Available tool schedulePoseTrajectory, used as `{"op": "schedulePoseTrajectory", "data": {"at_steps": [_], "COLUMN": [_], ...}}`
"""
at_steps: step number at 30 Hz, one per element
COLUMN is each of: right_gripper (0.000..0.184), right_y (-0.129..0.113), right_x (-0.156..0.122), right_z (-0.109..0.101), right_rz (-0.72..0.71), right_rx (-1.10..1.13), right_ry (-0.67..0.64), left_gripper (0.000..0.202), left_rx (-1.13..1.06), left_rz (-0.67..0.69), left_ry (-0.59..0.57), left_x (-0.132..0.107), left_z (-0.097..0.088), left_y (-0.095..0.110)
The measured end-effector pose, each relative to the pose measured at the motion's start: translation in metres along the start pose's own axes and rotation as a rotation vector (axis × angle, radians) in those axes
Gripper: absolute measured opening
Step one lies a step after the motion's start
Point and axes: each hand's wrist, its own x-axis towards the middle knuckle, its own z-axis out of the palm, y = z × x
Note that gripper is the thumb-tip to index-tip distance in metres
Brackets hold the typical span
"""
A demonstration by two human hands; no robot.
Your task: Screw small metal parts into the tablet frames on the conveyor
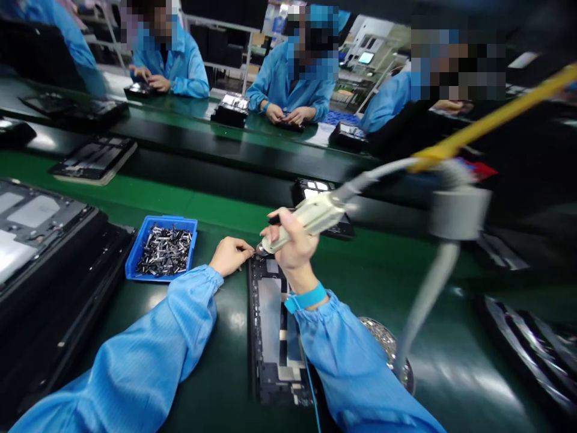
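My right hand (293, 243) is wrapped round a cream electric screwdriver (311, 218), its tip down at the far left corner of a black device frame (274, 337) lying on the green bench. A grey hose runs from the tool up to the right. My left hand (231, 254) is pinched at that same corner, right by the tip; what its fingers hold is too small to make out. Both arms wear blue sleeves, and a blue strap circles my right wrist.
A blue tray (163, 248) of small metal parts sits left of my left hand. Stacked black frames (42, 252) fill the left edge. A round dish of screws (387, 346) lies under my right forearm. Three people in blue coats work across the belt.
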Motion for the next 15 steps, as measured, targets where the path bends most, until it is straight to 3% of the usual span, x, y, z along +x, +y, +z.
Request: {"op": "schedulePoseTrajectory", "data": {"at_steps": [3,7,11,15], "right_gripper": [0.036,0.032,0.028,0.028], "right_y": [-0.043,-0.086,-0.101,-0.11], "right_x": [-0.004,-0.028,-0.055,-0.073], "right_z": [-0.015,-0.051,-0.082,-0.1], "right_rz": [-0.072,-0.113,-0.125,-0.121], "right_rx": [0.091,0.083,0.052,0.026], "right_ry": [0.012,-0.033,-0.039,0.008], "left_gripper": [0.017,0.039,0.014,0.02], "left_rx": [0.072,0.179,0.29,0.409], "left_rz": [0.079,0.201,0.255,0.334], "left_ry": [0.045,0.132,0.225,0.324], "left_x": [-0.005,-0.016,-0.016,-0.011], "left_z": [-0.003,-0.001,0.005,0.008], "left_y": [-0.001,-0.003,-0.002,0.003]}}
